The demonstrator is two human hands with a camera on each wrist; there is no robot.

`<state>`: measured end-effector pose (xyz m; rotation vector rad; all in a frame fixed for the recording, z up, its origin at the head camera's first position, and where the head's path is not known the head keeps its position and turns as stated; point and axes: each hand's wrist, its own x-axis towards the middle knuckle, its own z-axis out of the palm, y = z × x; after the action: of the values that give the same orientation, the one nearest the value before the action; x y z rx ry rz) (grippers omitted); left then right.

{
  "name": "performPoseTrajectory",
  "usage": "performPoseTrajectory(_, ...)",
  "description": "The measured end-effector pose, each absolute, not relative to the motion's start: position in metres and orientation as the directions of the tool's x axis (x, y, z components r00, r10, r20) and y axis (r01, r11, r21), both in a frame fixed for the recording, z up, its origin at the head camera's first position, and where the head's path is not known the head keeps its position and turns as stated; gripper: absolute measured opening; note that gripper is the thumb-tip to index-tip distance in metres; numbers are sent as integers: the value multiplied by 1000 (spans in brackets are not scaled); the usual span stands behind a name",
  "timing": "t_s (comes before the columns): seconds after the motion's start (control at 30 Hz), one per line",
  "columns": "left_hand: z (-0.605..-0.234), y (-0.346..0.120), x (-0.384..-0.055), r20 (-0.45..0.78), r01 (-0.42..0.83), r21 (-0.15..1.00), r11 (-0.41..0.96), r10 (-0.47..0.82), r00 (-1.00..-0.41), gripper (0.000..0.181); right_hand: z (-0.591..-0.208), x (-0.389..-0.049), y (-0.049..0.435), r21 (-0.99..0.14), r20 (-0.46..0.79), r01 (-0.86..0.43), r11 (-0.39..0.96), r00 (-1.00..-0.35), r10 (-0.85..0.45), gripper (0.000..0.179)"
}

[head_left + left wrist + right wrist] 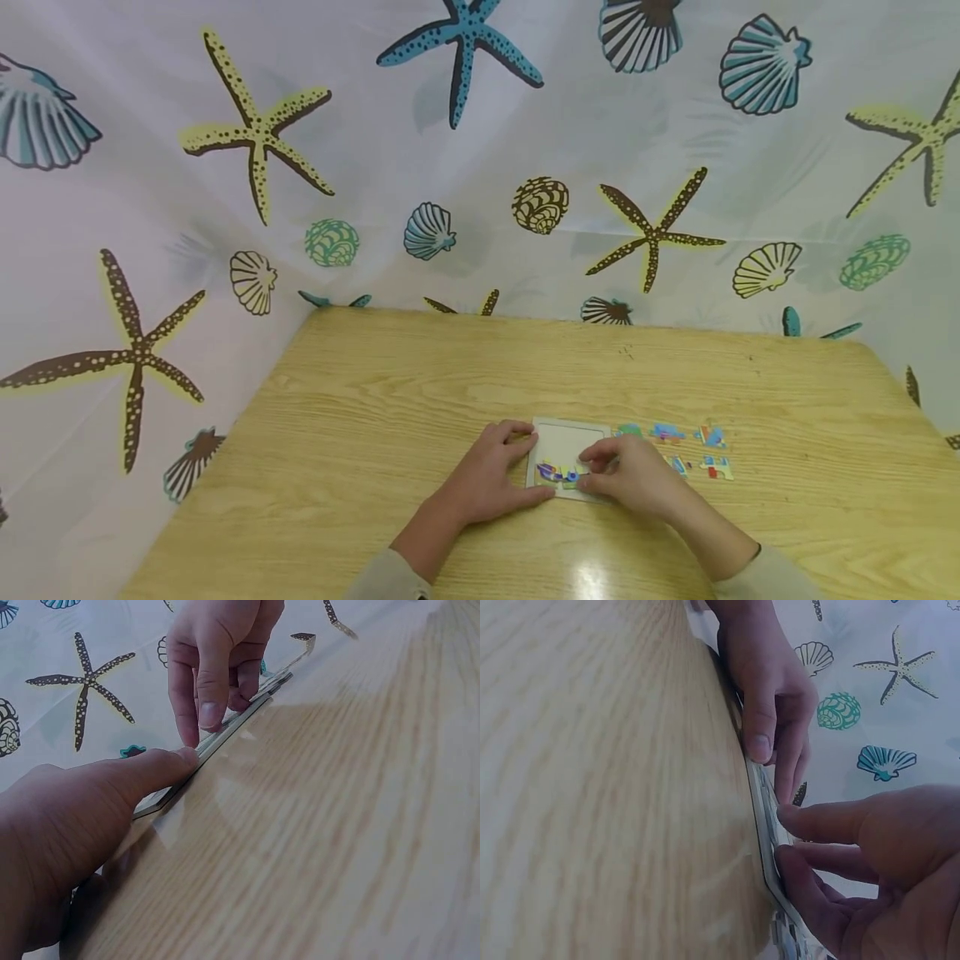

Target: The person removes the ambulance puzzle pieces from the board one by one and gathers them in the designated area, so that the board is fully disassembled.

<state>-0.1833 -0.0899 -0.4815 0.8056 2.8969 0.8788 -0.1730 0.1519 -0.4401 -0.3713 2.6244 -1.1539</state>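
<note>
A shallow puzzle tray with a pale rim lies flat on the table, a few joined colourful pieces along its near side. My left hand holds the tray at its left side, thumb at the near left corner and fingers at the upper left edge. Over the tray's right part, my right hand has thumb and index finger curled around a small blue-and-yellow puzzle piece at the near row. The right hand partly hides that piece. In the right wrist view, its fingertips are down at the tray's surface.
Loose puzzle pieces lie right of the tray, among them a blue one, an orange-and-blue one and a red-and-white one. The wooden table is bordered by a shell-and-starfish curtain behind and at the sides.
</note>
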Motion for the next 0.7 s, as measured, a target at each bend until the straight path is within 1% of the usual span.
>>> performPoseTrajectory(0.23,-483,-90,-185,147,489,515,704,489,-860,82,-444,-175,143,-700,-124,-105,707,-956,-265,20)
performPoseTrajectory(0.47,-482,-91,-186,151,488,510,708,484,-862,82,-443,-175,144,-745,-118,-134,653,-938,-327,21)
performPoseTrajectory(0.63,-483,-91,-185,144,481,515,710,481,-865,83,-440,-176,147,-772,-134,-133,622,-922,-363,11)
performPoseTrajectory(0.7,-483,-91,-185,143,480,517,709,481,-865,83,-439,-176,149,-789,-147,-121,602,-915,-377,10)
